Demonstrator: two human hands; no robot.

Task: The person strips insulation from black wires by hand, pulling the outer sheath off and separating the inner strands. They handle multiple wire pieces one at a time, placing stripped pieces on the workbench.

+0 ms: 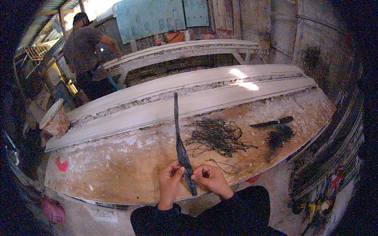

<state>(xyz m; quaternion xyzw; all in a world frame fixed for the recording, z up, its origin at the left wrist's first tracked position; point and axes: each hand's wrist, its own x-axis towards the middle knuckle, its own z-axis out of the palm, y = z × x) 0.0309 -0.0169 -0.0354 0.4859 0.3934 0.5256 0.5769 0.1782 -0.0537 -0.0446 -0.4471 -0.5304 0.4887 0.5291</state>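
Observation:
A long, dark grey flat strip (180,145), thin at its far end and wider near me, stretches from the near edge of the wooden work board up over the white lengths. My left hand (170,181) pinches it from the left, low on the wide part. From the other side my right hand (212,179) grips the same part between thumb and fingers. Just beyond my right hand lies a loose tangle of thin dark cords (216,135), with a single loop of cord (226,167) nearer me. Further right are a dark-handled knife (271,122) and a small dark bunch of short pieces (279,136).
Two long white lengths (157,112) run across the far part of the board (114,169). A stained bucket (57,118) stands at the left. Behind, a person (84,55) is at another long bench (185,49). Timber and tools (319,204) lie at the lower right.

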